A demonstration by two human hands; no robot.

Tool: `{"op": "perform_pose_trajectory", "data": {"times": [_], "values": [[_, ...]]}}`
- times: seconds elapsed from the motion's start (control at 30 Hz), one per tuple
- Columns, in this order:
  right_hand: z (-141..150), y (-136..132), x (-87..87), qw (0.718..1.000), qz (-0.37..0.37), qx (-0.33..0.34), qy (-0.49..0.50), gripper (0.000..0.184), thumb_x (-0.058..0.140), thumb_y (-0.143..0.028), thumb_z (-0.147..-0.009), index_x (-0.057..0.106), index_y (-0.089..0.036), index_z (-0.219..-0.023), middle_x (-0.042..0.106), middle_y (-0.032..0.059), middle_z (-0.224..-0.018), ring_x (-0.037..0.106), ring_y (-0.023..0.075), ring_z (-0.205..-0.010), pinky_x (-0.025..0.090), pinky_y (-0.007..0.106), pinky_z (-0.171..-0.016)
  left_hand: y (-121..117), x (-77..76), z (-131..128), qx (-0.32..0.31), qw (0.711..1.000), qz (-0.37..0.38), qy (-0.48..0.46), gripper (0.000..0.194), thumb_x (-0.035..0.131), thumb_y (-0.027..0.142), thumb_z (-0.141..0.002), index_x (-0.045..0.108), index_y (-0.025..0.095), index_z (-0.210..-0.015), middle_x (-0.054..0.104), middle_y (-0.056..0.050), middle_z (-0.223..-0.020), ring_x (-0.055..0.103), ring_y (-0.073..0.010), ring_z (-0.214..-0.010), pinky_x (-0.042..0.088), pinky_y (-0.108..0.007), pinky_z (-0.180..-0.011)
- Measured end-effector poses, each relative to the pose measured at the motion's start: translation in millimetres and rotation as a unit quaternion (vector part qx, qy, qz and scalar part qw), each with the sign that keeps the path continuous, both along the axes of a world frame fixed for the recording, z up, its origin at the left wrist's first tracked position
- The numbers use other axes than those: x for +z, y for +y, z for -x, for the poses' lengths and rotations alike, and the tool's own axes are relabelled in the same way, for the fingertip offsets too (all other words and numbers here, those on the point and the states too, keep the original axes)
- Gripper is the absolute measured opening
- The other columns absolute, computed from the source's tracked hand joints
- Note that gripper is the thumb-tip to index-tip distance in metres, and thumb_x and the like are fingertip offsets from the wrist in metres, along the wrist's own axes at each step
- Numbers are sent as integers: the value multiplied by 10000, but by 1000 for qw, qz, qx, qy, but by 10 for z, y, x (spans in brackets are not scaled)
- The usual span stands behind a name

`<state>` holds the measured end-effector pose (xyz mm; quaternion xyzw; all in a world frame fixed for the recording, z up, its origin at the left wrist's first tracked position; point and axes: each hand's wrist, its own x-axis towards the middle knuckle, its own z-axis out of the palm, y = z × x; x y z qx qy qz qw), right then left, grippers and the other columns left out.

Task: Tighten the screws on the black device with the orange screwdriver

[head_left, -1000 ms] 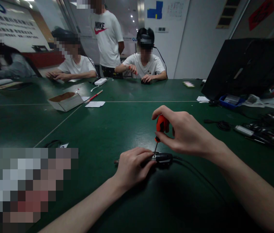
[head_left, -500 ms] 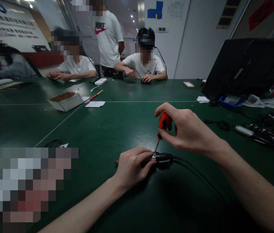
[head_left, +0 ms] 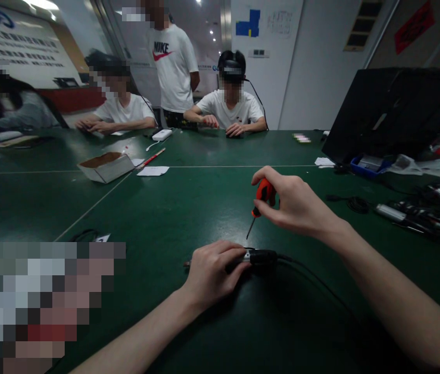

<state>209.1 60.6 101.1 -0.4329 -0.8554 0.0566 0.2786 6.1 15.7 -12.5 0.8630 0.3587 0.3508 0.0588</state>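
Note:
My left hand is wrapped round a slim silver-and-black corded tool and holds it down on the green table. The tool's black end and cable point right, and a small brownish end shows past my wrist side at left. What lies under my fingers is hidden. In my right hand is a screwdriver with an orange-and-black handle, gripped between thumb and fingers. Its shaft slants down to the left, and the tip hangs just above the tool, apart from it.
An open cardboard box, a red pencil-like stick and white paper lie on the table. At right stand a black monitor, a blue tray and several corded tools. People sit across the table; one stands.
The screwdriver has lifted off the corded tool, its tip rising clear, with my right hand slightly higher. My left hand keeps its hold.

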Motion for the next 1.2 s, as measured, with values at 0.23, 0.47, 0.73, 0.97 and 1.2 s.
{"op": "perform_pose_trajectory", "data": {"times": [0.23, 0.47, 0.73, 0.97, 1.2], "values": [[11, 224, -235, 999, 27, -38, -23, 251, 555, -227, -796, 497, -202, -1038, 606, -11, -773, 537, 130, -660, 329, 246, -575, 5, -9, -1, -2, 1000, -4, -2, 157, 622, 259, -853, 719, 153, -919, 733, -60, -879, 690, -203, -742, 550, -302, -642], [-4, 240, -254, 999, 21, -37, -27, 255, 551, -231, -789, 500, -204, -1037, 577, -21, -741, 509, 119, -636, 308, 238, -561, 3, -11, 8, 1, 1000, 1, 7, 164, 612, 273, -863, 719, 163, -923, 731, -59, -881, 688, -197, -747, 548, -292, -643], [-20, 113, -61, 999, -31, -41, 10, 164, 506, -155, -725, 444, -196, -871, 517, -20, -750, 430, 106, -628, 316, 252, -598, 1, -20, 4, -10, 1000, 4, 2, 145, 606, 261, -873, 696, 164, -932, 725, -55, -878, 678, -200, -735, 540, -308, -639], [33, -68, -35, 994, 81, 17, -69, 134, 506, -225, -801, 542, -184, -923, 605, 25, -837, 505, 137, -700, 356, 262, -633, -10, -17, -4, -50, 999, 6, 10, 139, 595, 253, -889, 683, 165, -951, 714, -67, -891, 665, -201, -758, 532, -308, -650], [-54, -334, -506, 948, 249, 42, -195, 306, 720, -430, -690, 646, -185, -858, 676, 71, -841, 616, 223, -731, 390, 280, -576, -9, -27, -31, -96, 995, -13, 14, 146, 546, 243, -919, 666, 160, -931, 707, -77, -859, 644, -192, -732, 514, -306, -643]]}}
